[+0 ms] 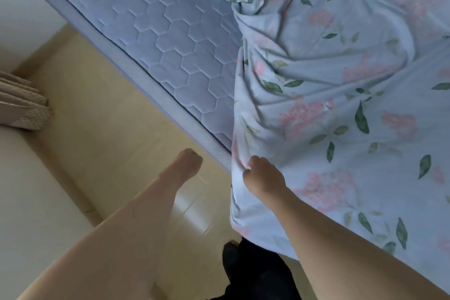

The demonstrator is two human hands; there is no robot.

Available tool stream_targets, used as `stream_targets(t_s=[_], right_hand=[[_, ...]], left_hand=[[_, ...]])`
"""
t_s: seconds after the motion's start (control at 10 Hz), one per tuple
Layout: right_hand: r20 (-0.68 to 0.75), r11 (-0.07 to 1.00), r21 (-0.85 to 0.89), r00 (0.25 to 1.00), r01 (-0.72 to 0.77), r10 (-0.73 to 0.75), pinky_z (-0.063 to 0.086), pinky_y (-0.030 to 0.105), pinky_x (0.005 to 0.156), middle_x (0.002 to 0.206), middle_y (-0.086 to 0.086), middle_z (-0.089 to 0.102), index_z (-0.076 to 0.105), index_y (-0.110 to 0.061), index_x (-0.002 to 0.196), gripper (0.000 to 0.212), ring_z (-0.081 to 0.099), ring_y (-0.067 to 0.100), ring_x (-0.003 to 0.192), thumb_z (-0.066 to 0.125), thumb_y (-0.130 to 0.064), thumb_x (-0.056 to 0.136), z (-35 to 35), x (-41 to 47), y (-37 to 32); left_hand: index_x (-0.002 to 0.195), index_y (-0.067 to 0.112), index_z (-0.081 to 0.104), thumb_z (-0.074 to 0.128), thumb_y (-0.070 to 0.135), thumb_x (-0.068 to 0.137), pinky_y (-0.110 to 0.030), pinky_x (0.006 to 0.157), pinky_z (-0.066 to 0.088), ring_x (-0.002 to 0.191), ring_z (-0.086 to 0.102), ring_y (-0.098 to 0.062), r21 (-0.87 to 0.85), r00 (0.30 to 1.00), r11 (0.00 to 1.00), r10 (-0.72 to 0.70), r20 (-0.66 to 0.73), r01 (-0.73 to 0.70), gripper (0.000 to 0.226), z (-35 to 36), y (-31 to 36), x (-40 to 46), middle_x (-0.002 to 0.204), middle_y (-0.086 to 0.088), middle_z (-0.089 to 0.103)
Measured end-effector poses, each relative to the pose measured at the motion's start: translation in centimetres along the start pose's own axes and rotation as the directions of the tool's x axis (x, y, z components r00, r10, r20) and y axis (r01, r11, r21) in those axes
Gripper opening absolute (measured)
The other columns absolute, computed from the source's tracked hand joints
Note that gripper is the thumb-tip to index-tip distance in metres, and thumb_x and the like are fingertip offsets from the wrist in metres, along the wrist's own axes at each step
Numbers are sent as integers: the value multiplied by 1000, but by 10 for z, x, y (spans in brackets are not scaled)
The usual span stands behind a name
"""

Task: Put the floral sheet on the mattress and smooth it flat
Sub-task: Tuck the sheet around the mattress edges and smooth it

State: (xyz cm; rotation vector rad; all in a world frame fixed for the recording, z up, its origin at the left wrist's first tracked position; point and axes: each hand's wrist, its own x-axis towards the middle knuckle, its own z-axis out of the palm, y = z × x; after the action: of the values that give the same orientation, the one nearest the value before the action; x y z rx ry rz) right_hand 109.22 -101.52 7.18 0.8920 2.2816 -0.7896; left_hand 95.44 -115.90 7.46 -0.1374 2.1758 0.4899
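Right hand [264,179]: grips the floral sheet [341,95] edge at the mattress [170,39] side.
Left hand [188,163]: curled, holding nothing, over the floor [104,117].
Beyond left hand: folded cloth [23,102].

- Mattress [155,31] ran from upper left toward lower middle, floor [109,129] along its left side.
- Floral sheet [341,105] lay bunched over right part of mattress, draped over near edge.
- Right hand [264,179] gripped sheet edge at mattress side.
- Left hand [188,162] hung over floor, just left of mattress edge, apart from sheet.
- Folded cloth [22,105] sat far left.
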Motion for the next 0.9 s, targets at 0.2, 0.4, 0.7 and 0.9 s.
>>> stream_targets(t_s=[0.2,0.4,0.7,0.9], right_hand=[[-93,975,-216,995,-41,21,44,35,72,108,10,55,55,-7,114,68,58,30,94,69,-58,71,31,56,-17],[-57,999,-38,998,-6,3,41,30,73,101,7,56,62,-16,91,12,56,28,93,52,-21,87,23,93,4],[-138,759,631,941,-157,309,30,33,56,60,-2,40,37,-16,67,33,41,20,61,60,-24,88,-16,74,69],[-168,848,478,923,-230,345,37,32,63,82,4,62,42,-18,106,10,61,33,81,40,-23,98,-15,70,48]], left_hand=[[121,-3,60,42,11,98,-39,84,51,109,62,-37,23,998,999,21,55,-22,32,-6,45,63,121,-21,64],[121,7,60,42,21,100,-38,87,48,98,66,-26,-266,938,948,-80,338,176,31,18,76,95,103,-6,71],[114,16,62,71,38,85,-46,105,44,114,62,-32,-600,814,727,101,573,333,37,68,157,102,119,-13,68],[125,7,59,68,17,88,-47,99,50,108,66,-33,-604,749,716,173,640,350,40,58,178,101,116,-17,69]])
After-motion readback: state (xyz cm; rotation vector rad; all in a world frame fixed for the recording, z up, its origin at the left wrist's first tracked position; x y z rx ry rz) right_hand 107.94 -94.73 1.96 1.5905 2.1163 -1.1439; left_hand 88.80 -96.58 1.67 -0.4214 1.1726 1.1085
